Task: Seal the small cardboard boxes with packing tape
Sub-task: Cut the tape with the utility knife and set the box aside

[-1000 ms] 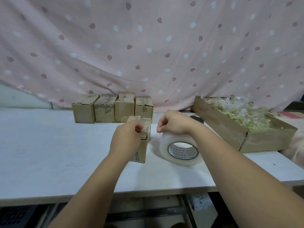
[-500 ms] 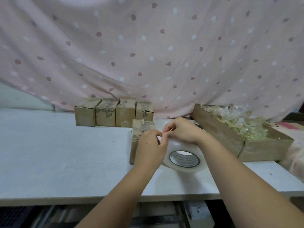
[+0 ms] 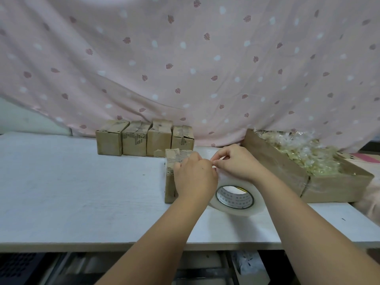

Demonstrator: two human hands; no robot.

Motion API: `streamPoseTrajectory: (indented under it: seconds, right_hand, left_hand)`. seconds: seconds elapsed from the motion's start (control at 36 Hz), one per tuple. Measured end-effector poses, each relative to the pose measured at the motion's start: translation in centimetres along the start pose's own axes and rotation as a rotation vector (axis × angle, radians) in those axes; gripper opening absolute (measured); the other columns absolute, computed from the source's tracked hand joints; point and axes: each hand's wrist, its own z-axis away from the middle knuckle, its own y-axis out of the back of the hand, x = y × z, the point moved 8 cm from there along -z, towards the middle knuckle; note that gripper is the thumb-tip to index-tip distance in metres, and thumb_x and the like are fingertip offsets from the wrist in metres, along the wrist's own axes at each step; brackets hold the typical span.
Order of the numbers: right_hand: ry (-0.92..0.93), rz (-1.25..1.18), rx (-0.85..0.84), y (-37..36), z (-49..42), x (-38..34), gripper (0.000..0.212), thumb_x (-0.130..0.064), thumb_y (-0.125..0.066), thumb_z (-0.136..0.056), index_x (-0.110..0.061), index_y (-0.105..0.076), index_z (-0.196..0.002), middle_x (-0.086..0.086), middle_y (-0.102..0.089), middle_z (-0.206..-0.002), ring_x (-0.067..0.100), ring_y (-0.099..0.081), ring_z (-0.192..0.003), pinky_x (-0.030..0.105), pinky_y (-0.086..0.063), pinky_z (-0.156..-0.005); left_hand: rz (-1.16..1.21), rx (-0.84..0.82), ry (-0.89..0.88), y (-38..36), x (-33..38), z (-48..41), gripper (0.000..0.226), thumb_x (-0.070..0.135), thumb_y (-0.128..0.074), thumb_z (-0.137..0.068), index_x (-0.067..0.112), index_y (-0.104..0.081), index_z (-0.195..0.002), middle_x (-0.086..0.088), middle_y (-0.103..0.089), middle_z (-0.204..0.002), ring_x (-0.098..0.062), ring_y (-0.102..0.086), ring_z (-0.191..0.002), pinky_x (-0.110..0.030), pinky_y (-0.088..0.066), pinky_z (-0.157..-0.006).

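Observation:
A small cardboard box [image 3: 170, 179] stands upright on the white table [image 3: 82, 192], mid-centre. A big roll of clear packing tape [image 3: 236, 199] lies just right of it, tilted toward me. My left hand [image 3: 194, 177] covers the box's right side, fingers curled at the tape's free end between box and roll. My right hand [image 3: 236, 163] sits over the roll's top, thumb and forefinger pinching the tape end where it meets my left fingers. The tape strip itself is hard to see.
Several small cardboard boxes [image 3: 144, 138] stand in a row at the back against a pink patterned curtain [image 3: 185, 58]. A long cardboard tray [image 3: 304, 177] of clear-wrapped items lies at the right. The table's front edge runs just below my forearms.
My left hand left the box top and moved right to meet my right hand at the tape. The view has shifted a little.

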Motion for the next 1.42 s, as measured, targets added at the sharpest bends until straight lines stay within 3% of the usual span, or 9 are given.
streamPoseTrajectory:
  seconds: [0.22,0.44,0.61,0.72,0.86,1.06,1.19,1.31,1.42]
  right_hand:
    - [0.003,0.097,0.041,0.0,0.7,-0.3,0.033,-0.017,-0.057,-0.085,-0.041,-0.066,-0.065,-0.024,-0.061,-0.071,-0.004,-0.044,-0.096,0.029,-0.044,-0.080]
    - [-0.025,-0.012,0.059,0.9,1.4,0.2,0.030,-0.014,-0.059,-0.082,-0.036,-0.071,-0.065,-0.017,-0.071,-0.079,0.008,-0.063,-0.091,0.040,-0.051,-0.089]
    - [0.045,-0.037,0.021,1.1,1.7,0.5,0.057,0.001,-0.046,-0.075,-0.048,-0.069,-0.060,-0.016,-0.072,-0.078,0.013,-0.065,-0.088,0.042,-0.053,-0.086]
    - [0.045,-0.052,0.003,0.8,1.8,0.5,0.047,-0.001,-0.053,-0.082,-0.042,-0.069,-0.066,-0.015,-0.073,-0.084,0.006,-0.060,-0.079,0.041,-0.052,-0.089]
    - [0.038,0.079,0.054,0.4,2.0,-0.2,0.051,-0.002,-0.047,-0.081,-0.049,-0.064,-0.068,-0.027,-0.067,-0.082,0.004,-0.055,-0.117,0.034,-0.047,-0.094]
    - [0.032,0.122,0.081,0.5,3.3,-0.7,0.052,-0.012,-0.046,-0.089,-0.049,-0.058,-0.123,-0.025,-0.064,-0.088,-0.003,-0.050,-0.090,0.025,-0.037,-0.073]
    - [0.045,0.013,0.244,1.3,3.9,-0.6,0.047,-0.011,-0.048,-0.087,-0.041,-0.061,-0.121,-0.020,-0.067,-0.080,0.004,-0.059,-0.086,0.032,-0.049,-0.080]
    - [0.140,-0.103,0.562,3.1,5.5,-0.8,0.024,-0.011,-0.053,-0.092,-0.017,-0.070,-0.108,-0.006,-0.069,-0.083,0.013,-0.061,-0.080,0.035,-0.050,-0.080]
    - [0.304,0.075,0.820,3.7,8.2,-1.1,0.033,-0.039,-0.048,-0.092,-0.015,-0.071,-0.096,-0.007,-0.066,-0.078,0.012,-0.058,-0.073,0.034,-0.049,-0.065]
  left_hand:
    - [-0.107,-0.075,0.007,0.2,0.7,0.2,0.028,0.024,-0.036,-0.100,0.019,-0.063,-0.100,-0.002,-0.064,-0.103,-0.024,-0.057,-0.099,-0.036,-0.030,-0.088]
    - [0.038,-0.189,-0.022,0.1,1.8,0.5,0.033,0.025,-0.032,-0.104,0.010,-0.059,-0.116,-0.009,-0.057,-0.114,-0.028,-0.057,-0.105,-0.033,-0.038,-0.073]
    - [0.400,-0.246,0.073,-0.4,1.7,0.7,0.052,0.054,-0.037,-0.097,0.013,-0.051,-0.069,-0.003,-0.053,-0.074,-0.026,-0.052,-0.078,-0.032,-0.034,-0.060]
    - [0.559,-0.173,0.168,-0.8,0.3,0.8,0.044,0.039,-0.054,-0.094,0.019,-0.042,-0.057,0.003,-0.043,-0.059,-0.023,-0.046,-0.062,-0.027,-0.030,-0.047]
    - [0.511,-0.059,0.154,-0.7,0.1,1.3,0.026,0.022,-0.050,-0.098,0.006,-0.064,-0.085,-0.011,-0.063,-0.086,-0.029,-0.059,-0.087,-0.029,-0.035,-0.062]
    - [0.788,-0.007,0.295,-1.3,-0.3,2.4,0.011,0.011,-0.052,-0.092,0.018,-0.056,-0.100,0.010,-0.053,-0.079,-0.012,-0.051,-0.081,-0.019,-0.032,-0.057]
    - [0.811,0.014,0.266,-1.2,-0.2,2.4,0.011,0.010,-0.055,-0.094,0.015,-0.063,-0.100,0.003,-0.059,-0.085,-0.011,-0.054,-0.081,-0.018,-0.035,-0.063]
    - [0.759,0.011,0.267,-1.1,-0.6,2.3,0.018,0.006,-0.052,-0.094,0.011,-0.066,-0.104,-0.005,-0.065,-0.099,-0.015,-0.056,-0.089,-0.019,-0.036,-0.070]
    - [0.715,-0.006,0.263,-1.0,-0.8,2.3,0.022,0.009,-0.049,-0.096,0.012,-0.066,-0.111,-0.005,-0.064,-0.111,-0.015,-0.055,-0.095,-0.020,-0.037,-0.076]
